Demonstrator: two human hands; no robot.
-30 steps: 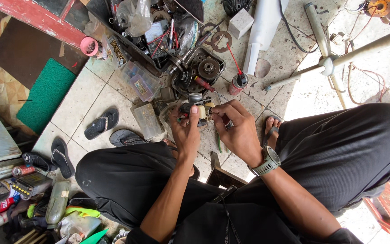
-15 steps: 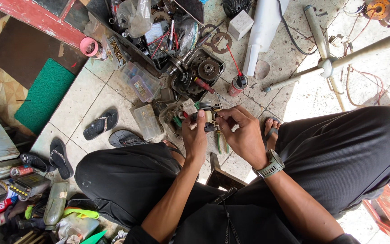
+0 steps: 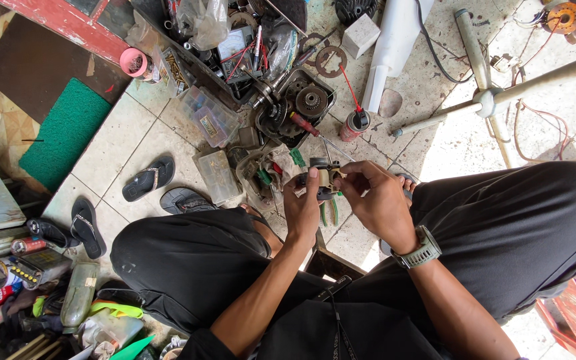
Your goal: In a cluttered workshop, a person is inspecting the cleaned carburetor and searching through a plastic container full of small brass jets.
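Metal part [image 3: 323,180] held by both hands.

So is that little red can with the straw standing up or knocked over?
Standing up. The red can sits on its base on the tiled floor, its thin red straw pointing up from the top.

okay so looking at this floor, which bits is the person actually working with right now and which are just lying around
In hand:
small motor part, gripped by the left hand and right hand

Lying about:
red-handled screwdriver
red oil can
sandals
green mat
pink cup
clear parts boxes
fan stand
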